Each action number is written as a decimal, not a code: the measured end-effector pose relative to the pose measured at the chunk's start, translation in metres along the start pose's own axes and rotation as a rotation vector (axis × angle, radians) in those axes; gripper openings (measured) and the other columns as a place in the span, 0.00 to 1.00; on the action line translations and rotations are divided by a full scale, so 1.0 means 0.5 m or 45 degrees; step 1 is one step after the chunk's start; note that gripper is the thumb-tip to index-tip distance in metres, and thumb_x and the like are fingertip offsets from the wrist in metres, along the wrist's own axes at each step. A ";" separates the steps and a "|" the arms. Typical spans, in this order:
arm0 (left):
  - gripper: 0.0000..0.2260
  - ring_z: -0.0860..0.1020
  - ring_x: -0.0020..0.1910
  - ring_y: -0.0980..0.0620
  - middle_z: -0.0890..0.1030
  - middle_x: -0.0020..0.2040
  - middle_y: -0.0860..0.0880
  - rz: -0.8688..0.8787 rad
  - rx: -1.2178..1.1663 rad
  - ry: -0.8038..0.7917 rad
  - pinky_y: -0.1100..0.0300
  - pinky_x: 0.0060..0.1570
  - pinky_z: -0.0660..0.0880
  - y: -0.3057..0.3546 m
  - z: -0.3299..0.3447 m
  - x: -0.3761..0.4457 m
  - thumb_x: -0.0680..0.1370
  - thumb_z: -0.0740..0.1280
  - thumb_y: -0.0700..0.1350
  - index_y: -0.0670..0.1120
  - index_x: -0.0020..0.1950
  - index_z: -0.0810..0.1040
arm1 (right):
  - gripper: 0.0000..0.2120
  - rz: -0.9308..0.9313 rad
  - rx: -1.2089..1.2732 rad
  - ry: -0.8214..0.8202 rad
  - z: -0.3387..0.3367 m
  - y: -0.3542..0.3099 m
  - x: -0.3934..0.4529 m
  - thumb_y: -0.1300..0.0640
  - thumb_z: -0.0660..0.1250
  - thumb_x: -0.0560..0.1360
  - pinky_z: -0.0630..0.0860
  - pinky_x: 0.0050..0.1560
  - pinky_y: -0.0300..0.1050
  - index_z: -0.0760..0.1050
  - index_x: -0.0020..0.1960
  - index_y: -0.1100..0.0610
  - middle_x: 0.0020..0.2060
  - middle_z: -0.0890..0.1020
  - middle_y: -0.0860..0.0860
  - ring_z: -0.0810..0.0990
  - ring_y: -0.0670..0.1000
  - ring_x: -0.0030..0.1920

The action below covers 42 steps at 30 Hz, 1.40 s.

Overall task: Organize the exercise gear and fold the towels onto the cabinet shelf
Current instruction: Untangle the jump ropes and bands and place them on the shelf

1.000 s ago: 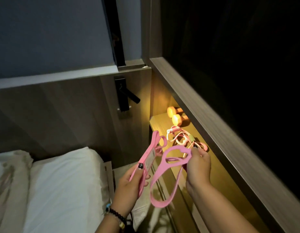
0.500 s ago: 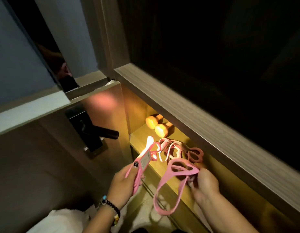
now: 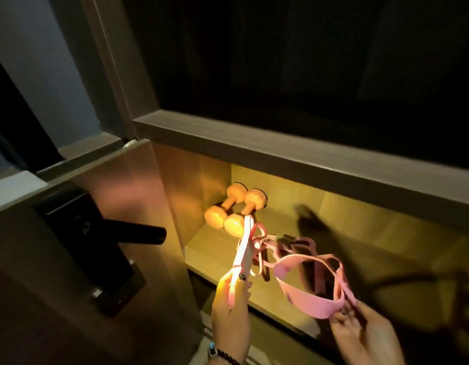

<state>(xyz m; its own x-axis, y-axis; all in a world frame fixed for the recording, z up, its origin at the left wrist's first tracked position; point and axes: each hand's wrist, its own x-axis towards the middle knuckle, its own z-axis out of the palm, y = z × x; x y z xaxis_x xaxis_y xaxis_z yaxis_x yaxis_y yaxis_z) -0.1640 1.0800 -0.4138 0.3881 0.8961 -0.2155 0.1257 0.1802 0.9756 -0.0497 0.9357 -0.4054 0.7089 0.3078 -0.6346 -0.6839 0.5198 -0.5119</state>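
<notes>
Far left, a black door handle (image 3: 138,234) sticks out from the panel, not part of this job. On the lit cabinet shelf (image 3: 217,248), far-left corner, two orange dumbbells (image 3: 234,212) lie side by side, touching, already put away. Just right of them, our left hand (image 3: 232,299) grips a flat folded pink band (image 3: 243,248), thumb curled over it, its tip pointing up at the near dumbbell. Behind it a tangle of pink straps and cord (image 3: 280,246) sits on the shelf. Right of that, our right hand (image 3: 365,333) pinches the near end of a wide pink resistance loop (image 3: 301,293), fingers curled on it; the loop hangs open over the shelf's front edge. We judge the step as the gear-sorting part, bands going onto the shelf. Next move probably: collapse the loop flat, lay both bands beside the dumbbells without snagging the tangle. No towels in view, so folding isn't started.
</notes>
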 end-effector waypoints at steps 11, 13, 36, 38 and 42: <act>0.08 0.71 0.37 0.61 0.75 0.46 0.56 0.093 -0.130 -0.570 0.70 0.32 0.70 -0.133 -0.154 -0.074 0.80 0.64 0.47 0.57 0.58 0.73 | 0.09 -0.211 0.462 -0.092 -0.158 0.191 -0.120 0.65 0.59 0.78 0.75 0.53 0.38 0.77 0.52 0.61 0.46 0.82 0.54 0.81 0.47 0.48; 0.08 0.73 0.40 0.60 0.75 0.48 0.56 0.131 -0.156 -0.610 0.69 0.35 0.71 -0.145 -0.177 -0.091 0.80 0.64 0.47 0.58 0.57 0.73 | 0.10 -0.263 0.461 -0.068 -0.172 0.213 -0.149 0.62 0.57 0.80 0.75 0.49 0.38 0.77 0.50 0.61 0.44 0.81 0.54 0.80 0.47 0.45; 0.13 0.80 0.50 0.41 0.78 0.54 0.48 0.226 -0.072 -0.615 0.41 0.50 0.80 -0.171 -0.082 -0.091 0.75 0.70 0.39 0.58 0.50 0.80 | 0.06 -0.345 0.533 -0.071 -0.222 0.131 -0.155 0.64 0.61 0.79 0.76 0.39 0.39 0.75 0.54 0.63 0.48 0.79 0.57 0.77 0.46 0.43; 0.11 0.81 0.47 0.41 0.80 0.50 0.47 0.158 -0.104 -0.630 0.38 0.50 0.79 -0.174 -0.041 -0.070 0.76 0.68 0.36 0.52 0.51 0.80 | 0.06 -0.327 0.531 -0.043 -0.219 0.120 -0.130 0.64 0.61 0.79 0.76 0.40 0.40 0.75 0.54 0.63 0.48 0.79 0.57 0.78 0.47 0.44; 0.10 0.82 0.49 0.45 0.83 0.48 0.49 0.183 -0.139 -0.621 0.39 0.50 0.79 -0.188 0.046 -0.040 0.74 0.70 0.38 0.54 0.46 0.82 | 0.09 -0.266 0.525 0.057 -0.219 0.104 -0.059 0.63 0.60 0.80 0.76 0.41 0.40 0.75 0.58 0.62 0.52 0.80 0.57 0.79 0.47 0.46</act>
<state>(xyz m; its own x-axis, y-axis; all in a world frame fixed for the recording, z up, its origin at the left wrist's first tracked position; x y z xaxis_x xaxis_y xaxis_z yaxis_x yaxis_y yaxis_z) -0.1625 1.0356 -0.5021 0.7779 0.6265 -0.0487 -0.0457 0.1337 0.9900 -0.1248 0.8662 -0.4767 0.8097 0.1328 -0.5716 -0.3954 0.8432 -0.3642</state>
